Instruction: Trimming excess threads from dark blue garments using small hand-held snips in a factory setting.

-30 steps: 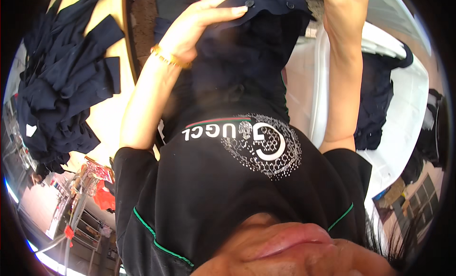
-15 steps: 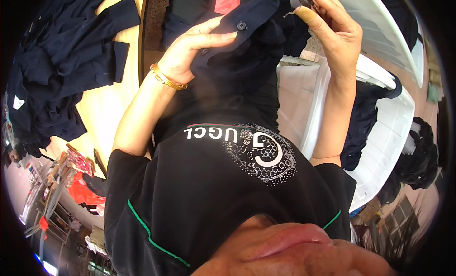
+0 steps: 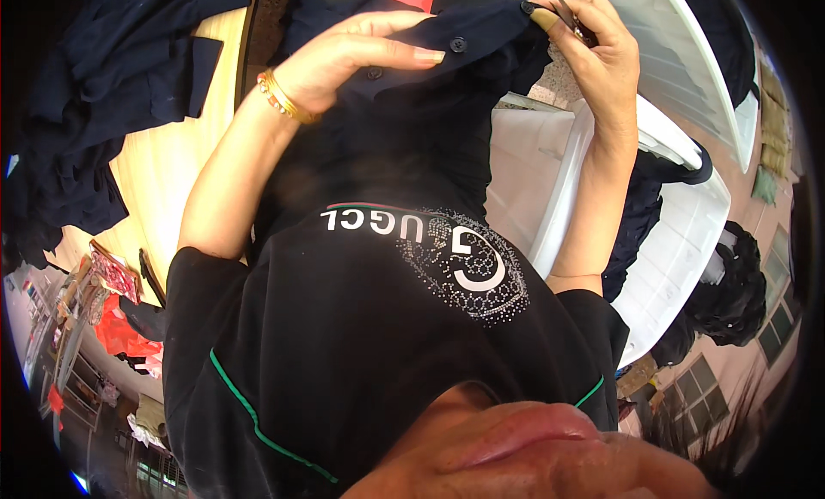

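My left hand (image 3: 344, 61), with a gold bangle (image 3: 284, 100) at the wrist, lies flat over a dark navy garment (image 3: 430, 138) held up in front of my chest. Its fingers press the buttoned strip, next to a dark button (image 3: 458, 45). My right hand (image 3: 601, 61) pinches the garment's upper right corner and also holds a small dark tool (image 3: 571, 18); what kind of tool it is I cannot tell. My black top with a sparkly print fills the lower picture.
A heap of navy garments (image 3: 94, 112) lies on a pale wooden table (image 3: 163, 181) at the left. A white plastic tub (image 3: 679, 241) at the right holds more dark clothing (image 3: 640, 216). Red and patterned items (image 3: 116, 276) sit at the lower left.
Both hands and the garment have come lower and nearer in the picture. My right hand has turned so its fingers pinch the garment's corner with the small tool.
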The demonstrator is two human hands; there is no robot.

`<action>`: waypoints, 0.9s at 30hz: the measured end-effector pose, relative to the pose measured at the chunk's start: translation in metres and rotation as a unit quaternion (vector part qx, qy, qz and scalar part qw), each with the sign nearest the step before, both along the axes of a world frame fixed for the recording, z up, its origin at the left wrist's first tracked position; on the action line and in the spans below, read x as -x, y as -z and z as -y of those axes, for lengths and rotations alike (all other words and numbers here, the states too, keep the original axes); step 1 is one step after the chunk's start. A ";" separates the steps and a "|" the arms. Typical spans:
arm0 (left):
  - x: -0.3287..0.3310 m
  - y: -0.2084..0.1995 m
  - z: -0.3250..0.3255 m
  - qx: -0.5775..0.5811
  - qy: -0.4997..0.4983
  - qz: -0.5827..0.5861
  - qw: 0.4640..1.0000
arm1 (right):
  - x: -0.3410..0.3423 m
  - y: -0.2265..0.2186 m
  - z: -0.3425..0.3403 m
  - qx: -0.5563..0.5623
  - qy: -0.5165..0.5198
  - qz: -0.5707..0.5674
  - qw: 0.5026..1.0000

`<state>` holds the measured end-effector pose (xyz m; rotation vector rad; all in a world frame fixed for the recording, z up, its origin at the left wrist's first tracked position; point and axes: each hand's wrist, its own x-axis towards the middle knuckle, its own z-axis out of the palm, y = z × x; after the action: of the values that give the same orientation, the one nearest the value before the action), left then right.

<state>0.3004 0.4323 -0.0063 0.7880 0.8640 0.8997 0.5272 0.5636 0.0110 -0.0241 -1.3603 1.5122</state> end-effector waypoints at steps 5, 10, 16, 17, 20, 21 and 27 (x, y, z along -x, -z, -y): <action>0.017 0.029 -0.022 -0.119 -0.202 -0.349 0.907 | -0.028 -0.032 0.008 -0.160 0.211 0.467 0.843; -0.029 -0.003 -0.008 -0.390 -0.220 -0.471 0.760 | -0.019 -0.004 0.002 -0.051 0.092 0.219 0.970; -0.067 0.016 -0.041 -0.533 -0.286 -0.479 0.636 | -0.038 -0.027 0.015 -0.062 0.168 0.478 0.860; -0.065 0.005 -0.039 -0.433 -0.243 -0.357 0.791 | -0.039 -0.025 0.014 -0.075 0.178 0.458 0.868; -0.061 -0.016 -0.035 -0.240 -0.173 -0.175 0.939 | -0.039 -0.026 0.013 -0.070 0.204 0.436 0.874; -0.058 -0.012 -0.035 -0.198 -0.162 -0.121 0.959 | -0.039 -0.027 0.013 -0.052 0.219 0.434 0.873; -0.045 -0.008 -0.028 -0.040 -0.165 0.097 0.981 | -0.028 -0.034 0.014 -0.166 0.223 0.390 0.878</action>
<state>0.3450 0.4605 0.0021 0.6232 0.8019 1.2893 0.5549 0.5494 0.0449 -0.7532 -2.0584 0.8655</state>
